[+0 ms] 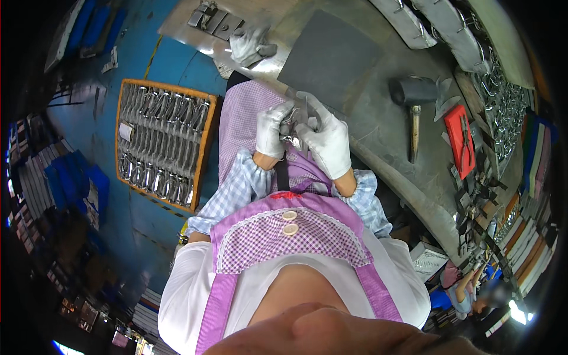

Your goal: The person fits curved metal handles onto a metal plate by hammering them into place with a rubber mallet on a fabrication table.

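Observation:
Both of my hands wear white gloves and meet over my lap, in front of the purple checked apron point(251, 112). My left hand point(272, 131) has its fingers closed round a small shiny metal piece with curved parts point(289, 125). From the other side my right hand point(328, 145) grips the same piece, thumb and forefinger close to it. A thin grey flat strip point(305, 109) shows between the right fingers; the fingers hide much of it, and its kind is unclear.
At the left stands a wooden-framed tray point(204, 154) with rows of shiny metal tools. On the bench point(378, 139) lie a black-headed mallet point(413, 92), a red case point(455, 139) with pliers on it, a crumpled white glove point(248, 47) and a metal fixture point(216, 22). Metal hooks fill the right side.

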Demonstrator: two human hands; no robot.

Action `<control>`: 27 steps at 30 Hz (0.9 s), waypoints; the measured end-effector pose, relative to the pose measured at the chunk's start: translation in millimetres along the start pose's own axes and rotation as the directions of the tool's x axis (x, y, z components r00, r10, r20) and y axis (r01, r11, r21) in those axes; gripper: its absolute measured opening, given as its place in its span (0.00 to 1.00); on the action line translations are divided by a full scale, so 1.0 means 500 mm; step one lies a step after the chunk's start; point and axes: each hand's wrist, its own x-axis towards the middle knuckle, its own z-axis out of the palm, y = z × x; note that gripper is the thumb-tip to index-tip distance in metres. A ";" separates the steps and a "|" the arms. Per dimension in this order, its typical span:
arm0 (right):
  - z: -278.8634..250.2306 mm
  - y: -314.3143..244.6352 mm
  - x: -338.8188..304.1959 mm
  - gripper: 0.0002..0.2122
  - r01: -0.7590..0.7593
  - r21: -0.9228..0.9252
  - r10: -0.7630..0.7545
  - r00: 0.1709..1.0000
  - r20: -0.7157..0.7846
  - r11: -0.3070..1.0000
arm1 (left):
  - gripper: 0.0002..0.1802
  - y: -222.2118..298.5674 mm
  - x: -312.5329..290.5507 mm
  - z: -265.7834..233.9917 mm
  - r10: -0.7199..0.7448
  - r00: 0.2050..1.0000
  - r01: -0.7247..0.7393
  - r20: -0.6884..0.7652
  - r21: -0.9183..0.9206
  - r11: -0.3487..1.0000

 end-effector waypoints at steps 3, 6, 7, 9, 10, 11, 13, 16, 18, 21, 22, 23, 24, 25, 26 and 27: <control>0.014 0.008 -0.014 0.24 0.020 0.039 -0.019 1.000 -0.021 0.999 | 0.15 -0.002 -0.004 -0.001 -0.050 0.998 0.047 -0.024 -0.089 0.995; 0.017 0.009 -0.002 0.24 -0.068 0.087 0.064 0.997 0.050 0.994 | 0.14 0.009 0.006 -0.014 -0.181 0.983 0.183 0.027 -0.185 0.966; 0.015 0.010 0.013 0.24 -0.054 -0.062 0.049 0.996 -0.080 0.997 | 0.14 0.014 0.009 -0.027 -0.239 0.970 0.241 0.036 -0.179 0.954; 0.003 0.014 0.064 0.23 0.048 -0.309 -0.106 0.979 -0.174 0.950 | 0.17 0.023 0.023 -0.072 -0.258 0.966 0.256 0.015 -0.194 0.947; -0.007 0.018 0.086 0.23 0.062 -0.611 -0.243 0.945 -0.219 0.789 | 0.20 0.028 0.029 -0.112 -0.400 0.915 0.401 0.053 -0.230 0.886; -0.012 0.029 0.113 0.22 0.169 -0.732 -0.443 0.874 -0.198 0.660 | 0.23 0.033 0.034 -0.167 -0.509 0.856 0.513 0.090 -0.270 0.815; -0.029 0.059 0.156 0.18 0.166 -0.784 -0.497 0.844 -0.201 0.599 | 0.26 0.031 0.040 -0.297 -0.365 0.931 0.358 -0.024 -0.137 0.923; -0.023 0.118 0.194 0.17 0.078 -0.928 -0.592 0.789 -0.166 0.364 | 0.39 0.016 0.062 -0.530 -0.463 0.853 0.434 -0.240 -0.167 0.886; -0.013 0.149 0.203 0.17 0.015 -0.958 -0.597 0.785 -0.166 0.286 | 0.45 0.010 0.097 -0.690 -0.235 0.796 0.480 -0.558 0.344 0.807; -0.005 0.170 0.203 0.18 0.008 -0.950 -0.619 0.760 -0.198 0.313 | 0.38 0.013 0.179 -0.908 0.081 0.732 0.461 -0.677 0.579 0.673; -0.003 0.172 0.202 0.18 0.010 -0.962 -0.612 0.773 -0.166 0.273 | 0.35 0.012 0.208 -0.971 0.041 0.714 0.514 -0.699 0.563 0.647; -0.004 0.171 0.203 0.18 -0.013 -0.960 -0.612 0.768 -0.188 0.279 | 0.30 0.011 0.241 -1.032 0.011 0.755 0.542 -0.656 0.633 0.552; -0.002 0.171 0.203 0.18 -0.001 -0.963 -0.632 0.754 -0.177 0.269 | 0.28 -0.001 0.273 -1.083 0.023 0.781 0.520 -0.624 0.670 0.530; -0.004 0.169 0.203 0.18 -0.004 -0.969 -0.621 0.767 -0.162 0.247 | 0.26 -0.024 0.302 -1.124 0.029 0.802 0.500 -0.596 0.697 0.515; -0.003 0.170 0.204 0.18 -0.012 -0.969 -0.617 0.769 -0.167 0.246 | 0.21 -0.050 0.322 -1.165 0.111 0.865 0.425 -0.489 0.832 0.357; -0.003 0.170 0.204 0.18 -0.011 -0.970 -0.623 0.765 -0.165 0.243 | 0.19 -0.082 0.342 -1.199 0.072 0.878 0.424 -0.474 0.838 0.344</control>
